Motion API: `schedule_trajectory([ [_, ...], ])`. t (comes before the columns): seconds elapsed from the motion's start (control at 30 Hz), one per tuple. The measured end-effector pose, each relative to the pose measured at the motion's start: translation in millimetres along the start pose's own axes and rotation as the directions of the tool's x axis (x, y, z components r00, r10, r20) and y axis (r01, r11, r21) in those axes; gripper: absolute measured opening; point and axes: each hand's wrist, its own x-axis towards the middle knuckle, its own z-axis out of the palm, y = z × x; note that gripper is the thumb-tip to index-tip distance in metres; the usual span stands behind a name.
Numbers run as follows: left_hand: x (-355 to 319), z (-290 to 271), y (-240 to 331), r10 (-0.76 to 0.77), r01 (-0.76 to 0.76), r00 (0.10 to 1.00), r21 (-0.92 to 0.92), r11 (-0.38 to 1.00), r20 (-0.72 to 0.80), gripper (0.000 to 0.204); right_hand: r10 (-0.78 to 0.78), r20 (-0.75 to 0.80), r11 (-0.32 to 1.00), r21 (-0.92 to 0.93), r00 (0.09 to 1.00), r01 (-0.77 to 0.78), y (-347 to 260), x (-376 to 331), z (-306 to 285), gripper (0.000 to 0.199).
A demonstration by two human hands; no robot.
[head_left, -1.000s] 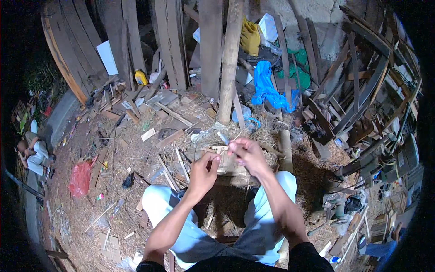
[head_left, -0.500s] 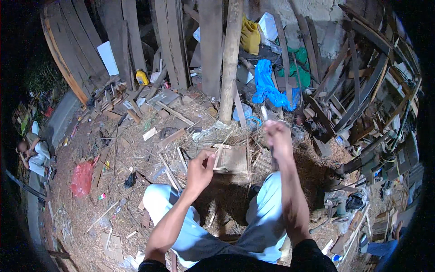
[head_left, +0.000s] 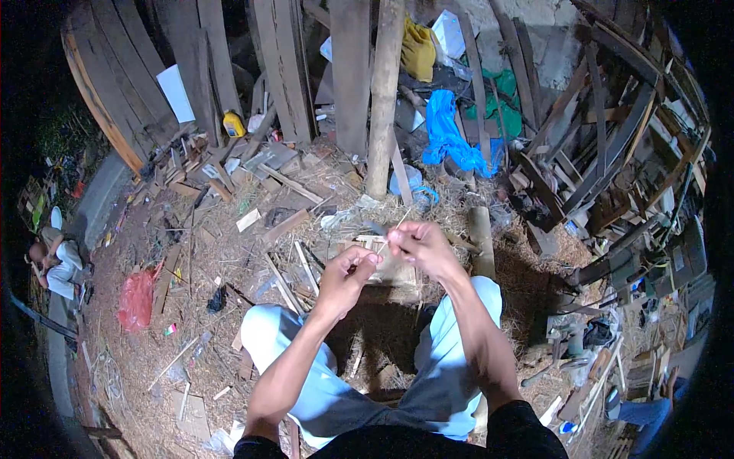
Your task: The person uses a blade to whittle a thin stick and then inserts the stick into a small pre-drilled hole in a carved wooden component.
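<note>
My left hand [head_left: 350, 281] is closed in a pinch on a thin pale wooden stick [head_left: 384, 246], above my left knee. The stick runs up toward my right hand [head_left: 425, 249], which is closed close beside it. From the right fist a short grey blade [head_left: 375, 228], seemingly a knife's, points to the left; its handle is hidden in my fingers. Below both hands a flat wooden board [head_left: 396, 281] lies on the ground between my knees, partly covered by the hands.
A wooden post [head_left: 386, 99] rises ahead, with a blue plastic sheet [head_left: 445, 134] to its right. Scrap timber [head_left: 604, 145] is heaped at the right. A red plastic bag [head_left: 138, 300] lies at the left, and another person [head_left: 61, 260] sits at the far left.
My right hand has come down and left, from away on the right to close beside my left hand. The grey blade now points left. My left hand has shifted slightly right.
</note>
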Motion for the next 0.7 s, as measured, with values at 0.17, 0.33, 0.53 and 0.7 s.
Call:
schedule_trajectory([
  [0.17,-7,-10,-6,-0.060,0.066,0.997,-0.111,0.992,0.054,0.017,-0.083,-0.381,0.983,0.123,0.921,0.139,-18,5,-56,0.018],
  [0.33,-5,-17,3,-0.180,0.195,0.980,-0.253,0.948,0.081,0.014,-0.044,-0.217,0.993,0.094,0.975,0.065,-17,-11,-19,0.022],
  [0.53,-6,-8,-2,-0.139,0.153,0.986,-0.168,0.974,0.092,0.016,0.010,0.055,0.986,0.167,0.998,-0.019,-4,-3,9,0.016],
  [0.7,-2,-5,-3,-0.105,0.118,0.989,-0.128,0.985,0.104,0.017,0.070,-0.031,0.997,0.022,0.997,-0.069,-8,-3,-2,0.019],
])
